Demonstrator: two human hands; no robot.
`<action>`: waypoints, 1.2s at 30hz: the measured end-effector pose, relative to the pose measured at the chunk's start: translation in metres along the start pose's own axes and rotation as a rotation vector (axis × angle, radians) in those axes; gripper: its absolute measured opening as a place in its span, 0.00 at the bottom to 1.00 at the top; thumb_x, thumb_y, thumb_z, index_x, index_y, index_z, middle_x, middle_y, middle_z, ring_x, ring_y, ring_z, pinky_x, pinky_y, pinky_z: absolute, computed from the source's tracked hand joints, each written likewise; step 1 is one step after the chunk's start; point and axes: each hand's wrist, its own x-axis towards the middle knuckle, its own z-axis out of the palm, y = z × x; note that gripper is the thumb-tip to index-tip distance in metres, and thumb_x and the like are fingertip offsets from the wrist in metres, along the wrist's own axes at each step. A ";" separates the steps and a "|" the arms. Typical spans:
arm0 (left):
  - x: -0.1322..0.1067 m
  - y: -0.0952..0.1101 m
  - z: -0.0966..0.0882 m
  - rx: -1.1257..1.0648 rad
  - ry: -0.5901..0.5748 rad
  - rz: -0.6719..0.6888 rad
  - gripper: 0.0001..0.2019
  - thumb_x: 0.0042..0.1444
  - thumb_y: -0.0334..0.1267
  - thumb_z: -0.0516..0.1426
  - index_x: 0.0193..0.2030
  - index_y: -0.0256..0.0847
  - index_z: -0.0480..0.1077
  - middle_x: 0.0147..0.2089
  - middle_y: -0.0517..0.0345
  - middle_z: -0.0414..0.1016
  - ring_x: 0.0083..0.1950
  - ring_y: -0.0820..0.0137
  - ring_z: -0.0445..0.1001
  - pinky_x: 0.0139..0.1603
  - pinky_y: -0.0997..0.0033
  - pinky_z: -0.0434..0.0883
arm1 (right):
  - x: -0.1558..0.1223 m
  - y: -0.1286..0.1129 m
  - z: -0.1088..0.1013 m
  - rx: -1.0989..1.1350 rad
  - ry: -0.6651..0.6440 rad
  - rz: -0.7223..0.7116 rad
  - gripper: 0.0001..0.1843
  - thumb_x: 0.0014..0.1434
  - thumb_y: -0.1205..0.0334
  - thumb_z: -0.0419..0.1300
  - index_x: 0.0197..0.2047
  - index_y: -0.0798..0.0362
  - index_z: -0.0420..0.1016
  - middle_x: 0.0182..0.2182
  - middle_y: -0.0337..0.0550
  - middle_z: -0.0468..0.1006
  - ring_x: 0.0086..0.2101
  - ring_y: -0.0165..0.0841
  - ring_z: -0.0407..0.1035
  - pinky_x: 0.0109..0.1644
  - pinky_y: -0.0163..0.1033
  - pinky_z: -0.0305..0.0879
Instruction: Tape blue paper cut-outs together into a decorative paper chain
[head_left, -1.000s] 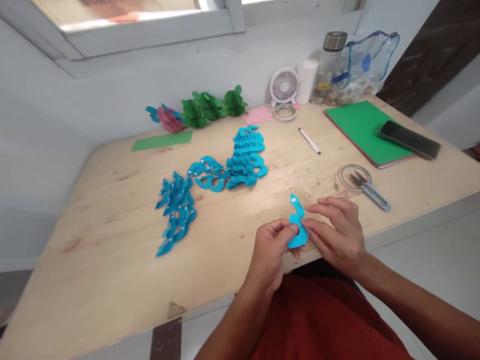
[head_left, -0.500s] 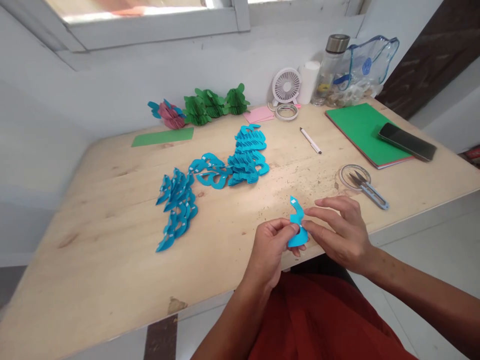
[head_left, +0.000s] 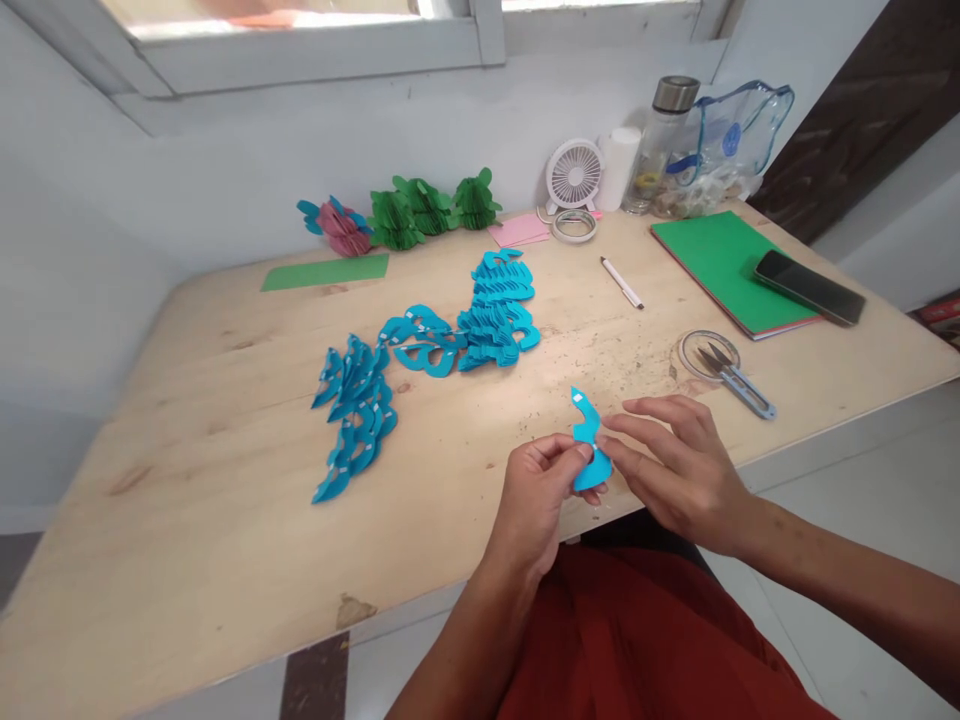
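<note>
Work surface is a pale, knotty wooden table [head_left: 225, 560], unfinished in look and speckled with fine dark debris near the front edge. The item in hand is a blue paper cut-out [head_left: 587, 440]: thin, matte card in a curved S-like outline with a hooked top and a rounded lower lobe, standing upright just above the table's near edge. The left hand [head_left: 536, 500] pinches its lower lobe between thumb and forefinger. The right hand [head_left: 675, 470] has its fingers loosely spread, with thumb and forefinger tips at the cut-out's right edge; whether they grip it cannot be told. Further back lie matching blue cut-outs in a fanned row [head_left: 356, 415], some bearing small white tabs, and a denser overlapped stack [head_left: 495, 310]. To the right, metal thread snips [head_left: 731, 375] rest across a clear tape roll [head_left: 694, 352], both well apart from the hands. A white pen [head_left: 620, 283], a flat green folder [head_left: 720, 255] carrying a dark phone [head_left: 808, 287], and ribbed green paper ornaments [head_left: 427, 210] sit toward the wall. Against half a second earlier, the cut-out's hooked top leans slightly further left and the right fingers are more extended; the left pinch is unchanged.
</note>
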 end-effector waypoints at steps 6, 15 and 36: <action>0.001 -0.002 0.002 0.079 0.016 0.035 0.07 0.48 0.36 0.60 0.24 0.35 0.72 0.21 0.59 0.72 0.23 0.74 0.69 0.25 0.75 0.68 | -0.002 -0.002 0.000 0.363 0.062 0.476 0.11 0.61 0.68 0.55 0.44 0.50 0.76 0.43 0.47 0.78 0.46 0.40 0.69 0.51 0.49 0.65; 0.004 -0.012 0.008 0.333 0.079 0.161 0.06 0.50 0.35 0.58 0.26 0.37 0.73 0.22 0.61 0.72 0.24 0.74 0.68 0.26 0.76 0.66 | -0.002 -0.013 0.014 0.644 0.079 0.819 0.05 0.57 0.63 0.59 0.30 0.50 0.75 0.29 0.40 0.79 0.33 0.35 0.73 0.40 0.40 0.69; 0.018 -0.021 -0.021 1.015 0.228 0.381 0.06 0.53 0.36 0.57 0.33 0.43 0.77 0.30 0.57 0.81 0.31 0.63 0.77 0.36 0.66 0.69 | -0.099 0.111 0.002 -0.396 -0.001 0.832 0.16 0.57 0.55 0.55 0.44 0.53 0.75 0.39 0.53 0.77 0.38 0.48 0.68 0.39 0.51 0.63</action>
